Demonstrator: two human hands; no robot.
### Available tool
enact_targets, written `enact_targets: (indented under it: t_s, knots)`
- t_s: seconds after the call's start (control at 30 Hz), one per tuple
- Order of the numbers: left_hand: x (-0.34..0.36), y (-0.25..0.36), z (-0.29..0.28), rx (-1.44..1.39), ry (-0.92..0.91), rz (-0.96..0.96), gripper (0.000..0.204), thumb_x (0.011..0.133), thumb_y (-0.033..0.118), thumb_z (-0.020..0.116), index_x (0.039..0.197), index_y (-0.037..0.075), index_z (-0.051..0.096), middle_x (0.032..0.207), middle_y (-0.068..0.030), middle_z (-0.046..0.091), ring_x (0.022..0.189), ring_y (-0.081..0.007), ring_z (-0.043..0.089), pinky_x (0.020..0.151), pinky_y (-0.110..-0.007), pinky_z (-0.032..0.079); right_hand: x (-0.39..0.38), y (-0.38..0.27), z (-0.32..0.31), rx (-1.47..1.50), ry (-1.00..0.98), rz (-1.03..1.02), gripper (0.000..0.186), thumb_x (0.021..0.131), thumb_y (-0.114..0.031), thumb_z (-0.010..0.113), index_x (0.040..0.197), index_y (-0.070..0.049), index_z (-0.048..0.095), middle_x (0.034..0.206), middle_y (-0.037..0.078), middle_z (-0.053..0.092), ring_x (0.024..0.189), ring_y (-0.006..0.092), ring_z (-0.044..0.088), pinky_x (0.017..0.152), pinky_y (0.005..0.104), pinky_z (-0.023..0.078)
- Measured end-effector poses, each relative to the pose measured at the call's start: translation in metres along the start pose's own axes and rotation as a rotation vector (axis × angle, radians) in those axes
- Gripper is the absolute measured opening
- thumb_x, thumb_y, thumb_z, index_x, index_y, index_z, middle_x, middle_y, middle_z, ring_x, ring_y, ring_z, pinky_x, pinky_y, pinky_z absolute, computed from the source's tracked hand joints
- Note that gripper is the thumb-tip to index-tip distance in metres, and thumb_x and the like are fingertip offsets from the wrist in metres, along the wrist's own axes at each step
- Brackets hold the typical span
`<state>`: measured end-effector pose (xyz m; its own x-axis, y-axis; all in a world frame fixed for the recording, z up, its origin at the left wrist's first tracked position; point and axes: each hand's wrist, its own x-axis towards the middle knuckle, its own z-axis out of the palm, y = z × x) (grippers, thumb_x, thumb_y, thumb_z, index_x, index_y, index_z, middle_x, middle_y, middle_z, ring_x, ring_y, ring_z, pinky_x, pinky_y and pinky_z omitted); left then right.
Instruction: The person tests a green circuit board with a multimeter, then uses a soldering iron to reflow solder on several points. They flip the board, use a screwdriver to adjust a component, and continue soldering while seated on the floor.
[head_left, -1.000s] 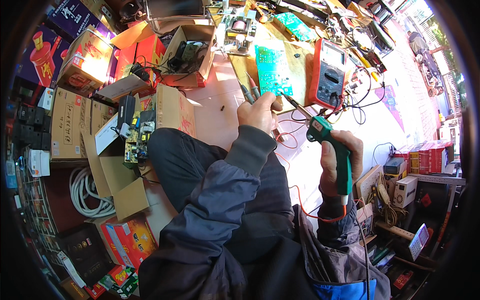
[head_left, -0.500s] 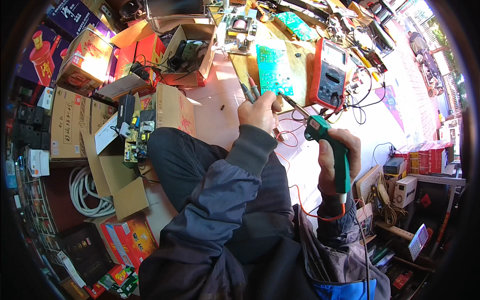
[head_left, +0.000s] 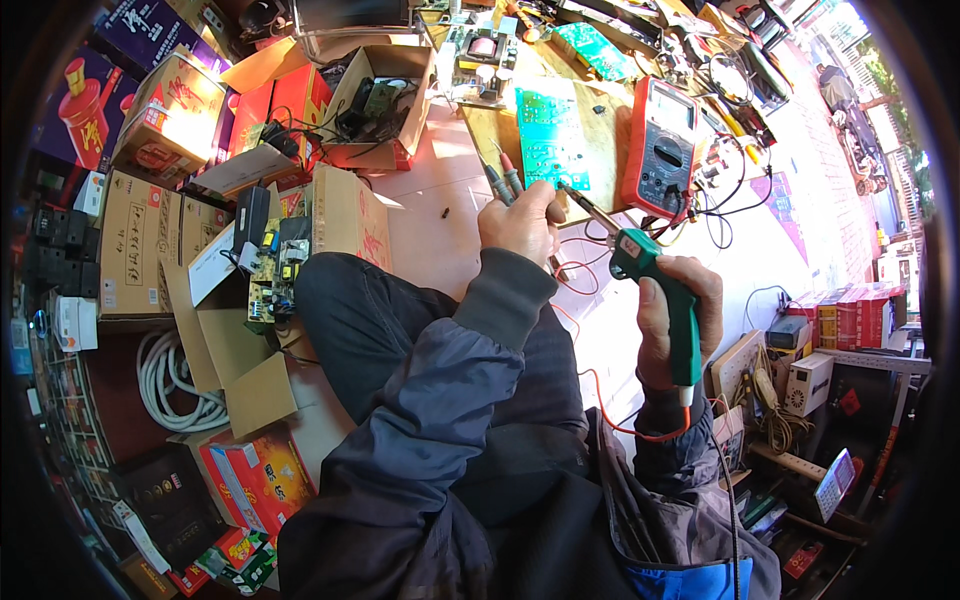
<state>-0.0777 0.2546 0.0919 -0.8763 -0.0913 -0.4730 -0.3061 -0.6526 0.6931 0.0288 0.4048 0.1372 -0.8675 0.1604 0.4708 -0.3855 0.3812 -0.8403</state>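
My left hand (head_left: 520, 225) is closed around a pair of pen-shaped test probes (head_left: 508, 172), whose pointed ends stick out beyond my fingers. A green circuit board (head_left: 550, 130) lies on a wooden board just past that hand. In my right hand (head_left: 655, 325) is a green pistol-shaped soldering iron (head_left: 672, 300) with an orange cable at its base. Its metal shaft slants up to the left, and the tip is close to my left fingers and the board's near edge. I cannot tell whether the tip touches anything. A red-framed multimeter (head_left: 660, 148) lies right of the circuit board.
At the left stand an open carton (head_left: 245, 360) with circuit boards and another carton (head_left: 410, 110) full of cables. A coiled white hose (head_left: 170, 385) is below. Tools and boards crowd the far bench. A power strip (head_left: 795, 460) and red boxes (head_left: 860, 318) are on the right.
The circuit board and my left hand with the probes appear very slightly farther right and lower. My right hand keeps its hold on the soldering iron almost unmoved.
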Motion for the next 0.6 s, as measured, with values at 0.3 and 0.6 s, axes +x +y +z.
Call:
enact_targets:
  t_s: [0.3,0.6]
  knots:
    - [-0.0012,0.0012,0.0007,-0.022,-0.021,0.011,0.020,0.084,0.007,0.065,0.068,-0.003,0.057,0.062,-0.0098,0.058,0.039,-0.0140,0.044,0.039,-0.031,0.035,0.0032,0.0045,0.0003,-0.020,0.014,-0.078,0.031,0.093,-0.008,0.076,0.119,-0.002,0.060,0.098,0.009,0.065,0.086,0.0142,0.063,0.079,0.0274,0.051]
    - [0.0001,0.0014,-0.0013,-0.005,-0.055,-0.017,0.022,0.084,0.007,0.065,0.066,-0.002,0.056,0.064,-0.0111,0.059,0.040,-0.0139,0.045,0.039,-0.030,0.035,0.0006,0.0029,-0.0022,0.000,0.060,-0.059,0.033,0.093,-0.010,0.077,0.120,-0.003,0.061,0.102,0.009,0.066,0.092,0.0143,0.064,0.084,0.0284,0.052]
